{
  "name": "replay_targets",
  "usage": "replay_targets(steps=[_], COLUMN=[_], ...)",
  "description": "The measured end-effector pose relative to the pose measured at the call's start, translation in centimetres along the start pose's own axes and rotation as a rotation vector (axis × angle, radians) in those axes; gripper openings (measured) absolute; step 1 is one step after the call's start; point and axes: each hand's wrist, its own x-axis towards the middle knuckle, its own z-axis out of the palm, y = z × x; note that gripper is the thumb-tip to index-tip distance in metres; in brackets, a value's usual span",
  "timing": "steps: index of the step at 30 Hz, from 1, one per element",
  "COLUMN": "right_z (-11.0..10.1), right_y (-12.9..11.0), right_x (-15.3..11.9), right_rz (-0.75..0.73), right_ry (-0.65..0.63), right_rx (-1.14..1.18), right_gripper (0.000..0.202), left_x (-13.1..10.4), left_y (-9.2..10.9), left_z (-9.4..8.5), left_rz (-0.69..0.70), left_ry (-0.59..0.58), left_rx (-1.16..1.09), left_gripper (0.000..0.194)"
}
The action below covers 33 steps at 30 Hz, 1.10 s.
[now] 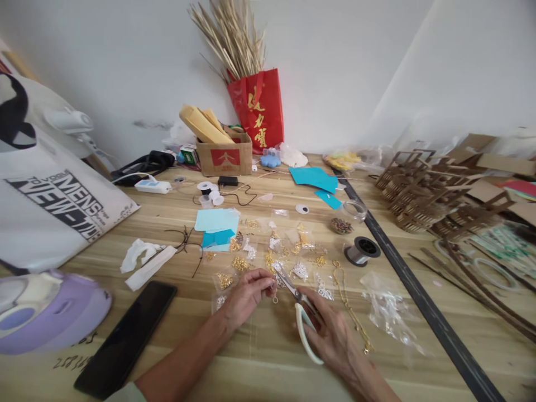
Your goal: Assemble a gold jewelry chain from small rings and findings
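Observation:
My left hand [251, 293] is closed in a pinch, with a small metal ring [275, 300] hanging just below the fingertips. What the ring joins to is too small to make out. In my right hand [333, 329] is a pair of scissors with white handles [306, 335]; the blades point up and left, their tips close to my left fingertips. Just beyond both hands lie several little bags of gold findings [240, 263] and silver findings [300, 271]. A gold chain [349, 304] lies to the right of my right hand.
A wire spool [362, 251] and clear plastic bags [387, 307] are at right, near woven brown baskets [419, 190]. Blue sheets [218, 239] lie behind the bags of findings. At left are a black phone [128, 335], white paper [151, 268] and a purple object [62, 310].

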Motion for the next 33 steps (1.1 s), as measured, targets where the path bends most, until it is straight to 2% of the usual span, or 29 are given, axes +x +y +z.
replay_targets(steps=[6,14,19,25,33], right_z=[-0.6,-1.2,-1.5,-1.5,-1.3], right_y=[0.4,-1.6,-1.5,-1.3,-0.8], right_x=[0.0,0.3,0.2,0.1,0.1], right_rz=[0.096,0.042,0.029,-0.016,-0.052], right_ry=[-0.081,-0.098,-0.114,-0.110,-0.085], right_rx=[-0.013,-0.200,-0.335,-0.357,-0.375], right_gripper=[0.044,0.046,0.047,0.053,0.049], left_x=[0.3,0.4,0.3,0.2,0.0], left_y=[0.1,0.1,0.1,-0.1,-0.2], left_z=[-0.4,-0.5,-0.2,0.0,-0.1], left_rz=[0.033,0.042,0.062,0.064,0.070], left_ry=[0.063,0.064,0.077,0.041,-0.015], left_rx=[0.056,0.157,0.198,0.268,0.378], left_gripper=[0.023,0.023,0.025,0.030,0.030])
